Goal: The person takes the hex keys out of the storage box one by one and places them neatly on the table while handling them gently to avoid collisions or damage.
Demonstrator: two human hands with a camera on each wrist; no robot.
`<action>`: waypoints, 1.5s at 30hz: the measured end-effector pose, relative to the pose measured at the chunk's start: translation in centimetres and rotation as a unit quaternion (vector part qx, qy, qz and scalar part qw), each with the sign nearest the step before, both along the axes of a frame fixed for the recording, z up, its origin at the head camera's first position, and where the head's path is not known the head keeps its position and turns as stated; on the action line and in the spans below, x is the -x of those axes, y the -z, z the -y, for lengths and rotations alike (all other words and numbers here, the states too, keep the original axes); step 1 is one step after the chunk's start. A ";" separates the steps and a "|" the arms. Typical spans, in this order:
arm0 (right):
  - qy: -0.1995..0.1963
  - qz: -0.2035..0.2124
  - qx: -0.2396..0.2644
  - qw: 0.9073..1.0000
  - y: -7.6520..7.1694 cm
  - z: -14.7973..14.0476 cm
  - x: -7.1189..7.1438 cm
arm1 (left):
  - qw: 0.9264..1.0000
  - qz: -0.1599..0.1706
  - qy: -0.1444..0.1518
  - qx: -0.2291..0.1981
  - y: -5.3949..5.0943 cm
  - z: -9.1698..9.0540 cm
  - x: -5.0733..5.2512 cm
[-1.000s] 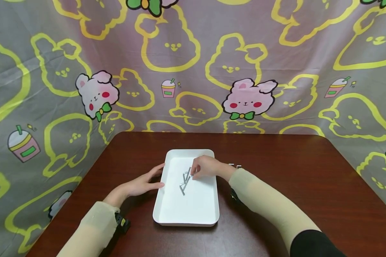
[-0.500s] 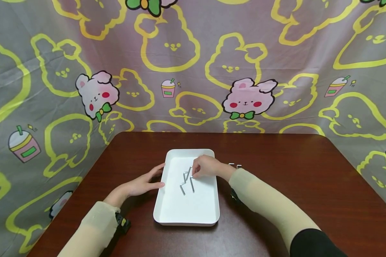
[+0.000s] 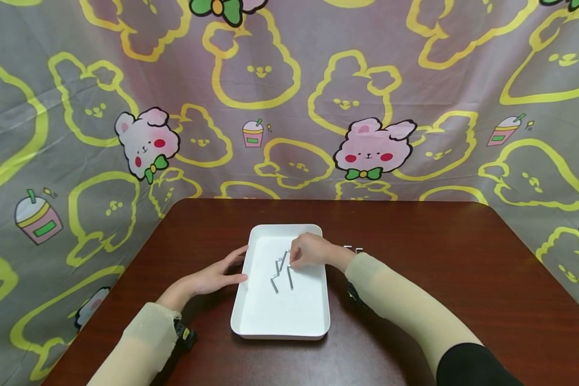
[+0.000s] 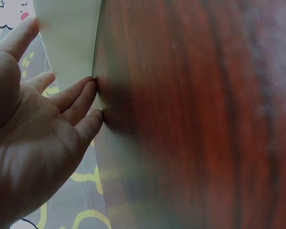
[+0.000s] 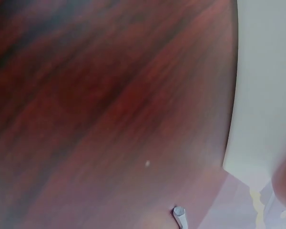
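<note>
A white tray [image 3: 294, 316] lies on the table, with several L-shaped silver hex keys [image 3: 274, 284] in its middle. My right hand [image 3: 312, 250] is over the tray and pinches the short end of one hex key [image 3: 290, 280], whose long arm points toward me. Just left of that key, the others form a zigzag row. My left hand [image 3: 214, 276] has its fingers spread along the tray's left side, thumb and fingertips touching the wall. In the left wrist view, extended fingers [image 4: 81, 98] meet the tray wall. Only a blurred edge of the right hand [image 5: 285, 188] shows in the right wrist view.
Beyond my right wrist, two more silver L-shaped pieces [image 3: 359, 250] are on the brown table [image 3: 439, 257], partly hidden by the forearm. One metal end [image 5: 179, 214] shows in the right wrist view. A patterned cloth [image 3: 289, 96] hangs behind the table.
The pinched hex key's long arm has swung right, from lying across the other keys to standing apart beside them. The right hand has shifted slightly right; the left hand stays put.
</note>
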State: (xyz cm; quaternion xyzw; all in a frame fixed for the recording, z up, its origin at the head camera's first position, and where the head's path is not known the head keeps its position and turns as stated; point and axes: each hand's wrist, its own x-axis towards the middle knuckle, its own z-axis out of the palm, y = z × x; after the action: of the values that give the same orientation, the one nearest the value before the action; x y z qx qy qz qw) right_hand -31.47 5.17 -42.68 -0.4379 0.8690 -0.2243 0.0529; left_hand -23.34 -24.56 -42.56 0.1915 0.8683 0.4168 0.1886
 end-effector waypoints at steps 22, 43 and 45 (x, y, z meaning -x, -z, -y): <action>0.017 0.044 0.011 0.999 -0.6 -0.2 -0.3 | 1.000 0.001 -0.005 0.003 -0.1 -0.1 -0.1; 0.034 0.061 0.021 0.997 -2.3 -0.7 -0.1 | 1.000 0.001 -0.003 0.008 -0.1 -0.1 -0.1; 0.034 0.062 0.024 0.997 -2.5 -0.9 -0.2 | 1.000 0.002 -0.003 0.011 -0.1 -0.1 -0.1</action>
State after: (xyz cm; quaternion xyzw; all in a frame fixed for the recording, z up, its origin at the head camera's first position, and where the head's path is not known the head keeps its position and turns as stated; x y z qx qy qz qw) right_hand -31.32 6.08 -40.14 -0.3949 0.8727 -0.2731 0.0888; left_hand -23.27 -24.42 -42.42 0.1860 0.8729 0.4085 0.1912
